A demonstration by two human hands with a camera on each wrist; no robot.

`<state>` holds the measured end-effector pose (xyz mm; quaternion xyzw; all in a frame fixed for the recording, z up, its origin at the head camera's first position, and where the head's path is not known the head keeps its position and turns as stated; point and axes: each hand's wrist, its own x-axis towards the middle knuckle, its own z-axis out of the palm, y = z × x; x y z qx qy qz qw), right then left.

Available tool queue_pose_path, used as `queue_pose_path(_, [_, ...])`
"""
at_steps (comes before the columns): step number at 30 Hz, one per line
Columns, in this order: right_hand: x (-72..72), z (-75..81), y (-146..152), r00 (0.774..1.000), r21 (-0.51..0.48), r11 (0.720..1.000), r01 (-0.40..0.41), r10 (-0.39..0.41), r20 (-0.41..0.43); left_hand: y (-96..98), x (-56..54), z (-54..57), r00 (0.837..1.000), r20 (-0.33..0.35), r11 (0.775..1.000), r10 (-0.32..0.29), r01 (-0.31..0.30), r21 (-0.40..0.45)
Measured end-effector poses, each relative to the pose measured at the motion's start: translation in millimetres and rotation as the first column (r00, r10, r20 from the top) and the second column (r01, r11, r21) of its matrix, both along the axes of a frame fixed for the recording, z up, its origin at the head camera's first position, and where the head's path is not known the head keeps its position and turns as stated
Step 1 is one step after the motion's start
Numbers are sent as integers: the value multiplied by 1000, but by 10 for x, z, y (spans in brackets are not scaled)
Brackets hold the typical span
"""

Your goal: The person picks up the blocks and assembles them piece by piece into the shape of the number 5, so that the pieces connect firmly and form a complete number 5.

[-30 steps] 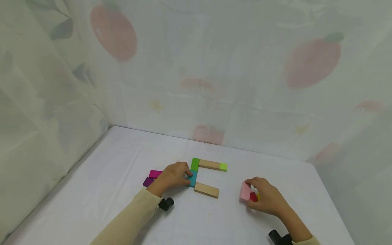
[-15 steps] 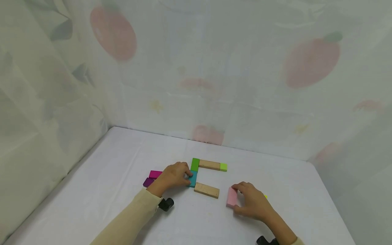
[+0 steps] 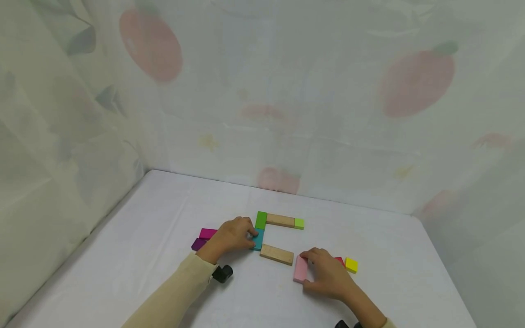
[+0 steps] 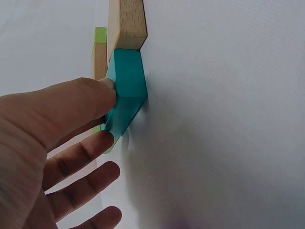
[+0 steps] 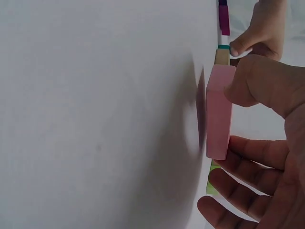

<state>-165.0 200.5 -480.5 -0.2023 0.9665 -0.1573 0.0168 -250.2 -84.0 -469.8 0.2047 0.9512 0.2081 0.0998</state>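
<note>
My left hand (image 3: 234, 234) pinches a teal wooden block (image 3: 258, 239) between thumb and fingertips; the block lies on the table. A plain wood block (image 3: 276, 254) meets the teal one near its front end. My right hand (image 3: 328, 275) grips a pink block (image 3: 301, 269) by its two ends, thumb at the near end. In the right wrist view, a gap shows between the pink block (image 5: 219, 112) and its shadow on the cloth. The pink block is just right of the plain block's end.
A green block (image 3: 261, 220), a second plain block (image 3: 280, 220) and a lime block (image 3: 299, 223) continue the row behind. Magenta (image 3: 208, 233) and purple blocks (image 3: 198, 244) lie left, partly behind my left hand. A red block (image 3: 340, 260) and a yellow block (image 3: 351, 265) are at right.
My right hand has carried the pink block left, toward the front plain block, uncovering the yellow block and part of the red one. My left hand has stayed on the teal block.
</note>
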Motion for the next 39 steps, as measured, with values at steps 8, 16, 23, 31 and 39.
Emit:
queue_pose_path(8, [8, -19, -63, 999, -3, 1000, -30, 30, 26, -1, 14, 14, 1000, 2, 1000, 8, -8, 8])
queue_pose_path(16, [14, -18, -106, 999, 9, 1000, -25, 25, 42, 2, 16, 29, 1000, 5, 1000, 8, -8, 3])
queue_pose_path(23, [34, -14, -130, 1000, 28, 1000, 9, -9, 16, -5, 4, 22, 1000, 6, 1000, 7, -7, 2])
queue_pose_path(31, [48, -9, -133, 1000, 26, 999, 18, -19, 23, -2, 1, 12, 1000, -1, 1000, 8, -8, -16])
queue_pose_path(39, [62, -7, -126, 999, 14, 999, 42, -42, 26, -4, 12, 21, 1000, -9, 1000, 3, -3, -20])
